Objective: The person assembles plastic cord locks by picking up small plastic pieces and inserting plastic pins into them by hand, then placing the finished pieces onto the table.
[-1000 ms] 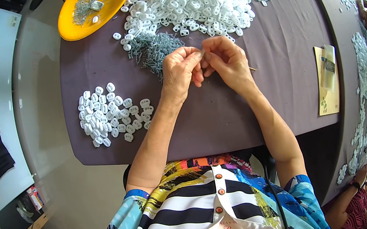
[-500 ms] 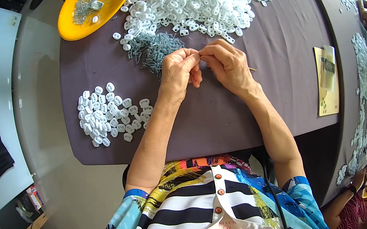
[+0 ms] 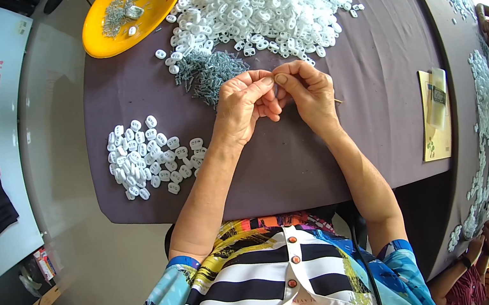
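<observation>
My left hand (image 3: 245,108) and my right hand (image 3: 307,91) are pressed together over the dark purple table (image 3: 383,129), fingertips pinching a small white plastic piece that is mostly hidden between them. A thin stick pokes out from under my right hand. Just beyond my hands lies a heap of small grey metal springs (image 3: 209,74). A large pile of white plastic pieces (image 3: 262,4) spreads across the far side. A smaller pile of white pieces (image 3: 148,157) lies to the left of my left forearm.
A yellow bowl (image 3: 108,36) with grey metal bits stands at the far left corner. A yellow card packet (image 3: 435,114) lies at the right. More white pieces (image 3: 483,112) run along the right side. Another person's hand (image 3: 482,239) shows at the lower right.
My hands stay together at the same spot; the fingers have shifted slightly around the small piece. Nothing else has moved.
</observation>
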### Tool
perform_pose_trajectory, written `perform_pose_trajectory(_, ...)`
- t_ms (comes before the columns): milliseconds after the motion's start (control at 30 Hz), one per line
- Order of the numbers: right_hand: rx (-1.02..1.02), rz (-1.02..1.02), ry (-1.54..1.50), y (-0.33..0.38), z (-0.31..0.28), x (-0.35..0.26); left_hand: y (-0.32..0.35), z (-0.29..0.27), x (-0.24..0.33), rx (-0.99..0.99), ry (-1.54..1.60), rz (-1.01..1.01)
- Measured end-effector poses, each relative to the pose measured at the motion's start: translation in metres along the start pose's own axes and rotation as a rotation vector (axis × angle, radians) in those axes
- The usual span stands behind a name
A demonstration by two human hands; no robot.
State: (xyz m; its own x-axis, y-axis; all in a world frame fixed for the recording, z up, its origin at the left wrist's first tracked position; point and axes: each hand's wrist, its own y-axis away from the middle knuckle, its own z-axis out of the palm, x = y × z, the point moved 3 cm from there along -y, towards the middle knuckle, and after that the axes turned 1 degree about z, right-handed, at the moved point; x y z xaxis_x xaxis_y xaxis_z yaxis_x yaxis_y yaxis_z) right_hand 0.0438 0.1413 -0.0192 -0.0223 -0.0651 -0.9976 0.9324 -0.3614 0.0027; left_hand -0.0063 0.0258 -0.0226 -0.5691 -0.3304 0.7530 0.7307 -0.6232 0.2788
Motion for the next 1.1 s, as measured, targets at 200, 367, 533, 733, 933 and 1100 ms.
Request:
perform_pose_trajectory(200,-0.005,-0.002,-0.036,0.000,-0.001,-0.001,0.001,0.003,0.004,0.080,-0.320,0.160)
perform_pose_trajectory(367,-0.051,0.020,-0.008,-0.001,-0.001,-0.002,0.002,0.002,0.004,0.089,-0.264,0.141)
perform_pose_trajectory(533,-0.041,-0.010,0.087,0.000,-0.003,-0.004,0.002,0.003,0.006,0.069,-0.281,0.114)
perform_pose_trajectory(733,-0.043,0.035,0.071,-0.001,-0.006,-0.001,0.005,0.011,0.008,0.092,-0.527,0.228)
perform_pose_trajectory(933,-0.085,0.131,0.023,-0.002,-0.007,-0.001,0.007,0.011,0.009,0.103,-0.790,0.418)
perform_pose_trajectory(1100,-0.091,0.132,0.029,-0.001,-0.005,-0.003,0.009,0.011,0.012,0.121,-0.730,0.365)
